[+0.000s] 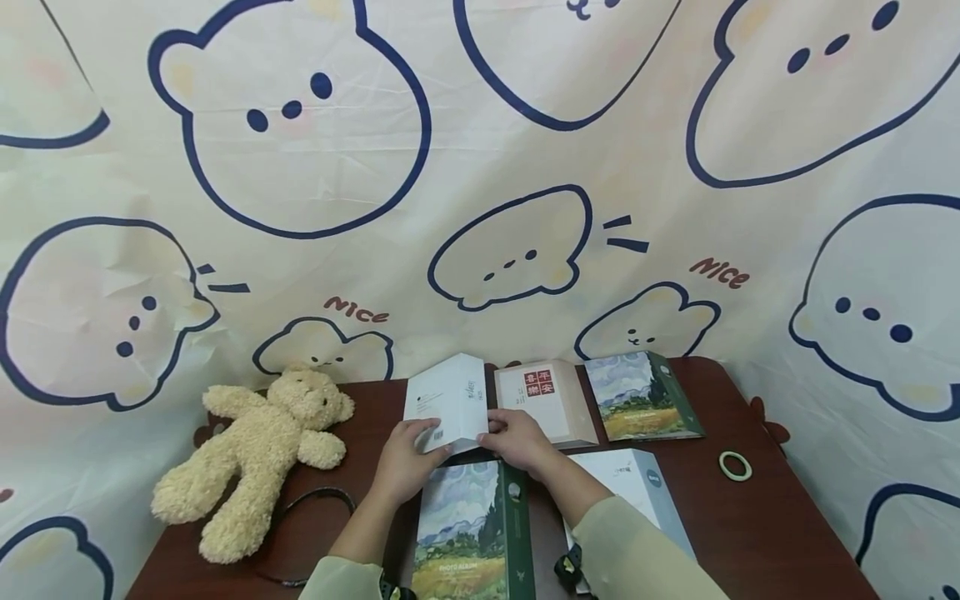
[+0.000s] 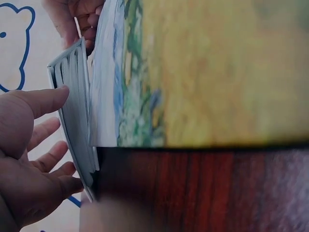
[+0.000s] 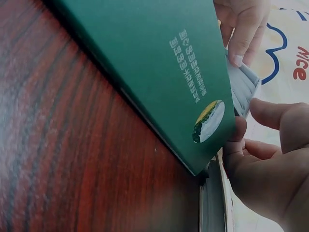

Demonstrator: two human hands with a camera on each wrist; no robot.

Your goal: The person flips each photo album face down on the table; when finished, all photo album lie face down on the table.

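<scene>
A thick white album stands tilted at the back of the table in the head view, its lower end toward me. My left hand grips its lower left corner; in the left wrist view the thumb lies on the page edges and the fingers are spread along the cover. At the lower right corner, my right hand pinches the album between thumb and fingers. Just below both hands lies a photo album with a painted landscape cover and a green spine.
To the right are a beige album with red characters, a second landscape album, a white album with a blue spine and a pale green ring. A teddy bear and a black loop lie left on the brown table.
</scene>
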